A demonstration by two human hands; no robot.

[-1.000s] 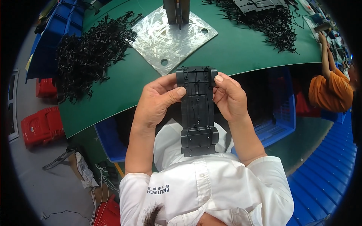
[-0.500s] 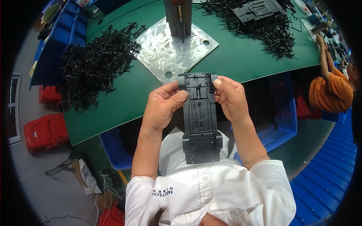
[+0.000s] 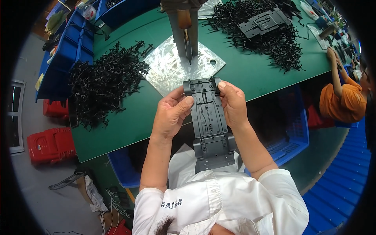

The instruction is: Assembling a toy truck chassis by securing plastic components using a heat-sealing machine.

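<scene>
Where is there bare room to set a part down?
Green tabletop lies bare between the metal plate and right black pile, and between the plate and left black pile, toward the front edge. Crowded: both piles; the held panel hides part of the plate.

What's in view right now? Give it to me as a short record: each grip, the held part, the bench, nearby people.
Left grip: thumb on the left edge of the black panel, near its far end
Right grip: thumb at the panel's far right corner
Held part: long, ribbed, held lengthwise by both sides
Bench: green table; metal plate, partly hidden by a metal post
Bench left: heap of small black parts
Bench right: another such heap, flat panel on top
Nearby: co-worker in orange, right
</scene>
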